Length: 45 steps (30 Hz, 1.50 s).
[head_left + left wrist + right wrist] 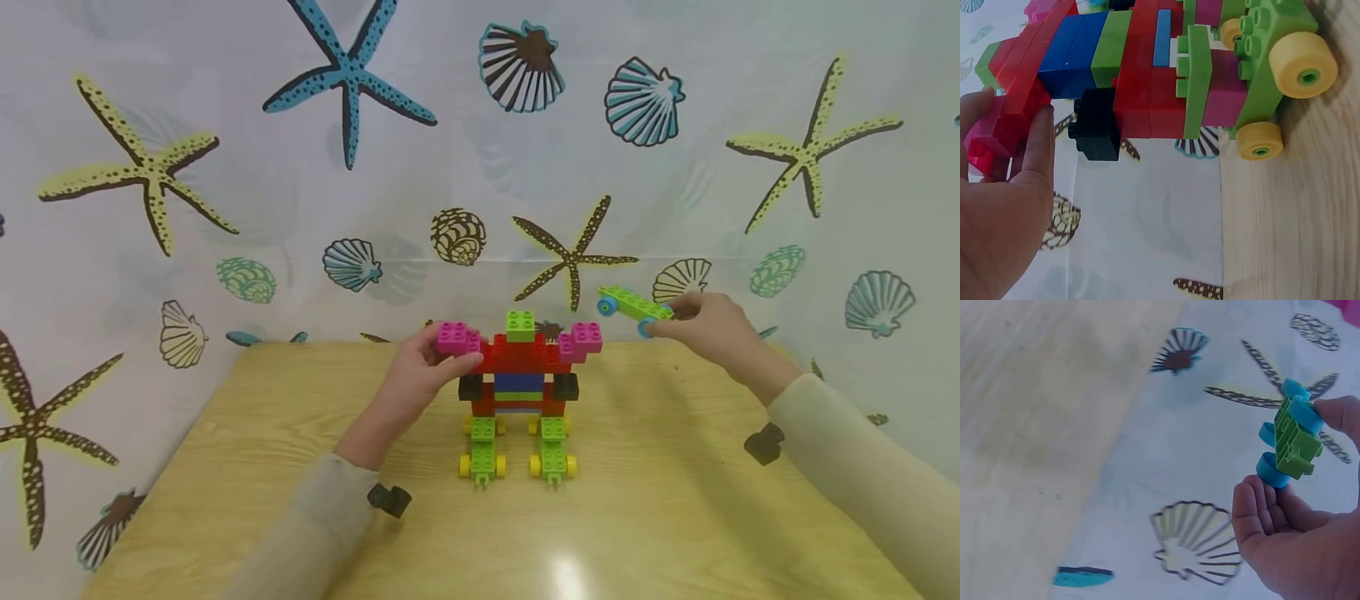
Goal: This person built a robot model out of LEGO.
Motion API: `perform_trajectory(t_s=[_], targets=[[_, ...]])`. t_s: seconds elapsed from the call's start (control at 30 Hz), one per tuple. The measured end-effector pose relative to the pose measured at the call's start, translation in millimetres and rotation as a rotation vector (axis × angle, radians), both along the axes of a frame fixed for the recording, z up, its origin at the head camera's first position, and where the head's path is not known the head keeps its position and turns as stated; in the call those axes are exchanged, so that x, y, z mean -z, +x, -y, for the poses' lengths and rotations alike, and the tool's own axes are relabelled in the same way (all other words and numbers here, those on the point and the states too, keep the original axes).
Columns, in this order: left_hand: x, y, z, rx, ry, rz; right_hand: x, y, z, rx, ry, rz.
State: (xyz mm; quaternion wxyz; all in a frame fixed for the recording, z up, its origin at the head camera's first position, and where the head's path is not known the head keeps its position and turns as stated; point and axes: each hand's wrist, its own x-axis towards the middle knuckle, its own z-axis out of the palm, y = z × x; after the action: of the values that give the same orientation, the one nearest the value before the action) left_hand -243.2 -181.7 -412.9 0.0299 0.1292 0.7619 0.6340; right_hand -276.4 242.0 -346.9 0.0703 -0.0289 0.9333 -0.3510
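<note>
A figure of toy building bricks point(517, 358) stands upright on the table, with red, blue and black bricks in its body and a pink brick point(587, 336) at the end of its right-hand arm. Its feet are two green wheeled bases point(553, 454) with yellow wheels. My left hand point(420, 367) grips the figure's left-hand arm, thumb in front; the left wrist view shows the fingers around its red and pink bricks point(992, 128). Up to the right, my right hand point(705, 329) pinches a green toy car base point(633, 303) with blue wheels point(1272, 470), held in the air.
The wooden table point(285, 442) extends around the figure on both sides and in front. Behind it hangs a white cloth point(420, 183) printed with starfish and shells. Each sleeve has a small dark object point(389, 500) near the wrist.
</note>
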Motion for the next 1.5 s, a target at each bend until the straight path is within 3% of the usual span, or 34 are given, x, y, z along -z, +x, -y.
perform_trajectory(t_s=[0.17, 0.43, 0.67, 0.8, 1.03, 1.5], targets=[[-0.9, 0.0, -15, 0.021, 0.011, -0.004, -28.3, 0.1, 11, -0.026, -0.003, -0.046], [-10.2, -2.2, -24, 0.075, 0.008, -0.005, -50.0, 5.4, 36, -0.061, -0.004, -0.104], [-33.7, -3.4, -25, 0.082, -0.039, -0.107, -62.4, 14.3, 56, -0.113, -0.042, -0.100], [-51.8, -8.1, -26, 0.059, -0.103, -0.188, -64.7, 18.4, 63, -0.177, -0.070, -0.123], [-73.1, -13.5, -33, 0.098, -0.157, -0.192, -62.6, 21.2, 73, -0.297, -0.108, -0.137], [-76.3, -12.3, -33, 0.126, -0.186, -0.152, -54.1, 10.8, 75, -0.422, -0.113, -0.156]])
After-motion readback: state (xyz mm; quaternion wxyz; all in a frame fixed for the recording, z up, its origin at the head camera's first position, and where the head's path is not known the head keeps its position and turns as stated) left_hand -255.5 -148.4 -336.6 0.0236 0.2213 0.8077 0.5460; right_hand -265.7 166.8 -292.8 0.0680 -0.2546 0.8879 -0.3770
